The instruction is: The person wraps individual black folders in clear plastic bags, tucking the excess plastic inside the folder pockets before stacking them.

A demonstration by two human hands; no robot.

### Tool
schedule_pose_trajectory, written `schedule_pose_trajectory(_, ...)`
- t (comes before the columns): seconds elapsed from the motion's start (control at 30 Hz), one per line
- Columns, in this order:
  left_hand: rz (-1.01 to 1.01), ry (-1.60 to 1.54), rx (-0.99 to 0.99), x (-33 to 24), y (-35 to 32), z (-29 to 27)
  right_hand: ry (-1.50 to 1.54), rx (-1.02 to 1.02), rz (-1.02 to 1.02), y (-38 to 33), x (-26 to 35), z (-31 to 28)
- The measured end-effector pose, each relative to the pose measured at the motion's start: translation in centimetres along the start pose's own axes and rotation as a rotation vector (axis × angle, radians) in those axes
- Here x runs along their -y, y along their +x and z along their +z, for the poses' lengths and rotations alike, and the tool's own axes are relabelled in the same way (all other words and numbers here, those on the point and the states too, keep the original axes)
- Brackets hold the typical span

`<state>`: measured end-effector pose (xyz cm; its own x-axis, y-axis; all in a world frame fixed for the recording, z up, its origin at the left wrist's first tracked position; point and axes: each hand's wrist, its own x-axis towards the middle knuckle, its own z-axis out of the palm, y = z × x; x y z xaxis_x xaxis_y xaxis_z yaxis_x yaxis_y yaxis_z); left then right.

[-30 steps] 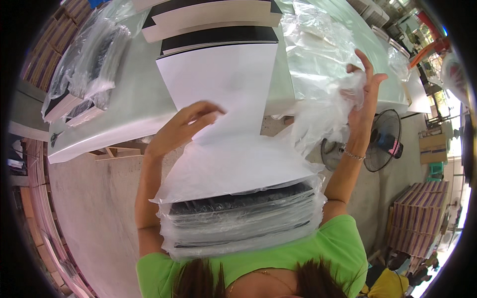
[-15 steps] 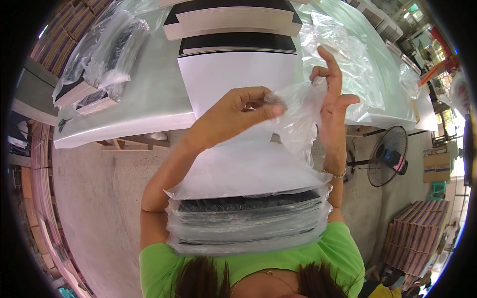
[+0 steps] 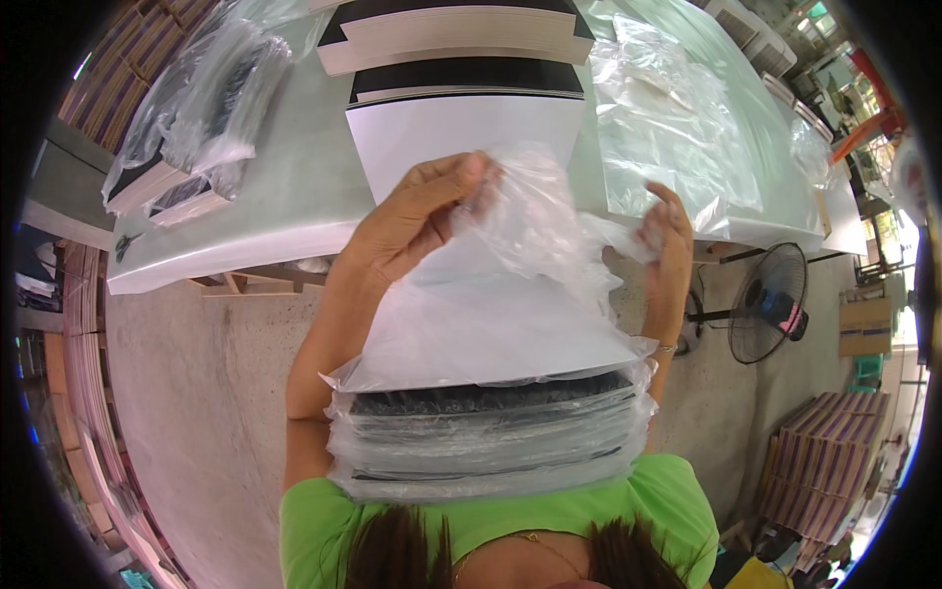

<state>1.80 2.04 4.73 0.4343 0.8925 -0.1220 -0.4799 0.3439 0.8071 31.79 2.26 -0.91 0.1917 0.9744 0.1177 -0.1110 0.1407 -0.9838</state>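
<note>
A clear plastic bag (image 3: 535, 211) is stretched between my two hands, above the middle of the work. My left hand (image 3: 417, 211) pinches its left upper edge between thumb and fingers. Part of the bag's right edge is gathered in the fingers of my right hand (image 3: 669, 240), which is slightly blurred. Below the hands, a white sheet-like surface (image 3: 481, 334) slopes toward me. Close against my chest sits a stack of plastic-wrapped, dark-edged slabs (image 3: 491, 432). Just beyond my hands, a block with a white face and black top (image 3: 466, 128) stands on the table.
More thick black-and-white blocks (image 3: 456, 39) line the table's middle. Plastic-wrapped blocks (image 3: 211, 118) and scissors (image 3: 126, 245) lie at left. Loose clear bags (image 3: 677, 128) spread over the right side of the table (image 3: 304, 177). A fan (image 3: 767, 302) and stacked cartons (image 3: 824, 466) stand at right.
My left hand has moved up and left, pulling the bag's edge with it. My right hand has lowered, and its raised fingers have curled in on the plastic.
</note>
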Motion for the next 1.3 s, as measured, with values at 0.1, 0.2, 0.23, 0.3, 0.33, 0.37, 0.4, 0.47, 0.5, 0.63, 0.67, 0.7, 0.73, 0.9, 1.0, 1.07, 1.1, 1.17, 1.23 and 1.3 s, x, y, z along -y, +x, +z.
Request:
schedule_pose_trajectory(0.1, 0.041, 0.045, -0.050, 0.1, -0.1, -2.0, -0.186, -0.540, -0.089, 1.0, -3.5, -6.7)
schedule_pose_trajectory(0.2, 0.002, 0.100, 0.047, 0.3, -0.1, -1.7, -0.184, -0.482, -0.142, -0.1, 0.5, -5.2)
schedule_pose_trajectory(0.23, -0.031, 0.116, 0.108, 0.4, 0.3, -1.1, -0.218, -0.419, -0.141, 0.0, 1.4, -4.0)
schedule_pose_trajectory(0.3, -0.049, 0.161, 0.071, 0.1, -0.1, 1.5, -0.324, -0.187, -0.203, -1.1, 4.4, 0.5)
schedule_pose_trajectory(0.33, -0.058, 0.181, 0.060, 0.3, -0.1, 2.6, -0.381, -0.075, -0.235, -1.6, 5.5, 2.5)
schedule_pose_trajectory(0.37, -0.043, 0.226, 0.058, 0.4, -0.1, 3.1, -0.400, 0.044, -0.378, -1.8, 6.0, 4.0)
schedule_pose_trajectory(0.4, -0.018, 0.271, 0.094, 0.7, -0.1, 2.9, -0.414, 0.174, -0.518, -1.9, 6.2, 5.6)
schedule_pose_trajectory(0.47, 0.030, 0.360, 0.171, 1.3, 0.1, 2.6, -0.505, 0.363, -0.599, -3.0, 8.8, 8.3)
schedule_pose_trajectory(0.5, 0.023, 0.365, 0.178, 1.2, 0.1, 2.8, -0.507, 0.410, -0.643, -3.1, 8.7, 8.5)
schedule_pose_trajectory(0.63, -0.008, 0.358, 0.171, 0.9, -0.1, 3.0, -0.445, 0.533, -0.672, -2.8, 7.8, 8.8)
schedule_pose_trajectory(0.67, -0.017, 0.350, 0.160, 0.9, -0.2, 2.9, -0.412, 0.547, -0.643, -2.8, 7.5, 8.7)
schedule_pose_trajectory(0.7, -0.018, 0.342, 0.171, 1.0, -0.3, 2.8, -0.345, 0.566, -0.636, -2.7, 7.3, 8.7)
schedule_pose_trajectory(0.73, -0.019, 0.333, 0.183, 1.1, -0.2, 2.6, -0.277, 0.585, -0.629, -2.6, 7.1, 8.7)
schedule_pose_trajectory(0.9, 0.047, 0.338, -0.009, 1.3, 0.0, 0.0, 0.223, 0.527, -0.369, -2.0, 5.2, 6.5)
schedule_pose_trajectory(1.0, 0.265, 0.487, -0.306, 1.3, 0.5, -1.4, 0.181, 0.499, -0.243, -1.6, 4.9, 6.0)
schedule_pose_trajectory(1.07, 0.624, 0.670, -0.488, 1.8, 1.1, -0.3, -0.035, 0.447, -0.120, -1.9, 4.7, 6.9)
schedule_pose_trajectory(1.1, 0.707, 0.841, -0.392, 2.1, 0.8, 0.5, -0.016, 0.471, -0.048, -1.8, 4.5, 7.4)
schedule_pose_trajectory(1.17, 0.647, 1.127, -0.040, 2.6, 0.3, 2.1, -0.012, 0.462, -0.031, -1.9, 4.2, 8.7)
schedule_pose_trajectory(1.23, 0.442, 1.342, 0.131, 2.1, -0.7, 3.5, 0.033, 0.502, 0.080, -1.8, 4.0, 8.7)
schedule_pose_trajectory(1.3, 0.289, 0.751, 0.174, 1.4, -0.2, 2.4, 0.126, 0.600, 0.285, -1.7, 3.6, 7.8)
